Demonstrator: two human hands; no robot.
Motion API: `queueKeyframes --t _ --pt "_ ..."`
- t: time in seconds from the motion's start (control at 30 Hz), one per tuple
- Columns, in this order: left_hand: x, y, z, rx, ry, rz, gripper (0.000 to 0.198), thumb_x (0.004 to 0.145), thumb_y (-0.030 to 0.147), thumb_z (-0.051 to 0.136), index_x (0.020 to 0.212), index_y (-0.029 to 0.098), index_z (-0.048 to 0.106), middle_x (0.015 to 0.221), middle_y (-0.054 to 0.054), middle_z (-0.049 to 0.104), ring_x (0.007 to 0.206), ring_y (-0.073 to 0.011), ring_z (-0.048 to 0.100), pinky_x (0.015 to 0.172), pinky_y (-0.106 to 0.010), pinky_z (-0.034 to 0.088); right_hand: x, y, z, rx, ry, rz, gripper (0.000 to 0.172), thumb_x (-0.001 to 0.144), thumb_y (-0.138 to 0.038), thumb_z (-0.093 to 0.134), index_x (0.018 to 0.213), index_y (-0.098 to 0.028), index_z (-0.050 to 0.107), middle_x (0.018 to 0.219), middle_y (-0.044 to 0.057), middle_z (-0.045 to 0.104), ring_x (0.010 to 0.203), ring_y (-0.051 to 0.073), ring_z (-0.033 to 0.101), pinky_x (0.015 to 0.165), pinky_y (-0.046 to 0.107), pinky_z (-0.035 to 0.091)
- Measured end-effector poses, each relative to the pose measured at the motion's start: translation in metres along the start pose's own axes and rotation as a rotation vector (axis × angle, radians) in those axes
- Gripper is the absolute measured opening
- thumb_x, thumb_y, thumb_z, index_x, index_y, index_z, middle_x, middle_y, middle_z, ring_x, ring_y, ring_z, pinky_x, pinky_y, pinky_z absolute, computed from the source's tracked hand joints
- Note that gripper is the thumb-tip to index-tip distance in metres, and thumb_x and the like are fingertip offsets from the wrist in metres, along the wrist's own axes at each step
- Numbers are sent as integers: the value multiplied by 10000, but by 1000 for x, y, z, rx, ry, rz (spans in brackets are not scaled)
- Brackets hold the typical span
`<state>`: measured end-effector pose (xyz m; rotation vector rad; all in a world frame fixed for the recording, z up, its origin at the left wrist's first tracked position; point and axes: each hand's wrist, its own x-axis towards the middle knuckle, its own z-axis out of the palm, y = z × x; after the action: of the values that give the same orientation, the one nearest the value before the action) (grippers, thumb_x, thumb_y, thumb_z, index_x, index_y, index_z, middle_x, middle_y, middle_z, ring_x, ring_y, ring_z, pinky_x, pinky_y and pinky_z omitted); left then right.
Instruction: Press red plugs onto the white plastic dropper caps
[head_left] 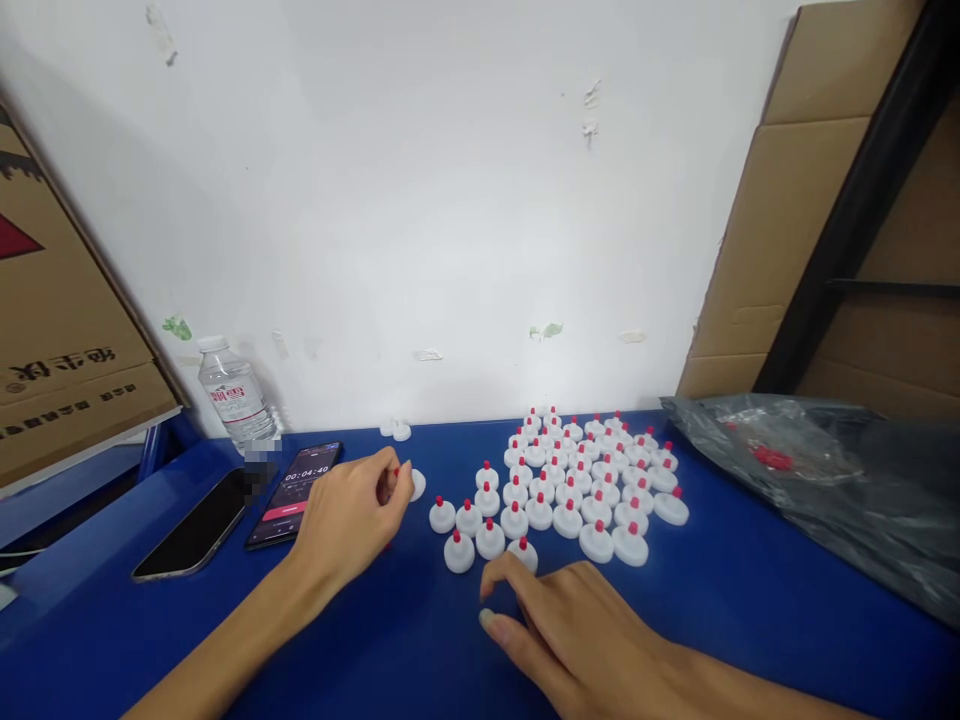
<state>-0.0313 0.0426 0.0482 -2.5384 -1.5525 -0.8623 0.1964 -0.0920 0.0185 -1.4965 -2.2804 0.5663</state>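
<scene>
My left hand (351, 512) is closed, thumb and fingers pinched together at a white round cap (418, 486). A bit of red shows at those fingertips; the fingers hide most of the cap. My right hand (581, 625) holds nothing, with its thumb and curled index finger apart. Just beyond that index finger stands a white cap with a red tip (527, 556), partly covered by it. Many more such white caps with red tips (568, 519) stand upright in a cluster on the blue table (420, 640), tips up.
Two phones, one dark (193, 528) and one showing a timer (296, 492), lie left of my left hand. A water bottle (238, 400) and small white pieces (401, 432) are by the wall. Grey plastic (847, 490) with red bits (772, 458) lies right. Cardboard (795, 220) flanks the table.
</scene>
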Motion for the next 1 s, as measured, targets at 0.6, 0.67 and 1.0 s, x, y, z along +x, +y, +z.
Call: queueKeyframes --t 0.6,0.67,1.0 --pt "-5 -9 27 -236 -251 111 402 1054 340 302 1211 252 662 1227 -24 731 1147 -219 665 1000 -353 486 1 -1 -1 -31 18 -23 242 1067 -421 435 1195 -286 589 967 18 743 859 271 719 750 335 457" --pt "-6 -10 26 -284 -241 106 411 1050 332 302 1251 247 650 1241 -22 730 1164 -218 662 1023 -362 491 1 -2 -2 -30 14 -26 241 1067 -416 432 1198 -286 587 970 17 744 860 273 721 757 341 461" --pt "55 -32 14 174 -91 -22 426 1003 271 340 1285 146 635 1214 -154 689 1152 -343 628 920 -441 511 4 5 5 -94 19 -96 276 1065 -436 422 1228 -276 576 937 27 761 815 284 742 729 342 444"
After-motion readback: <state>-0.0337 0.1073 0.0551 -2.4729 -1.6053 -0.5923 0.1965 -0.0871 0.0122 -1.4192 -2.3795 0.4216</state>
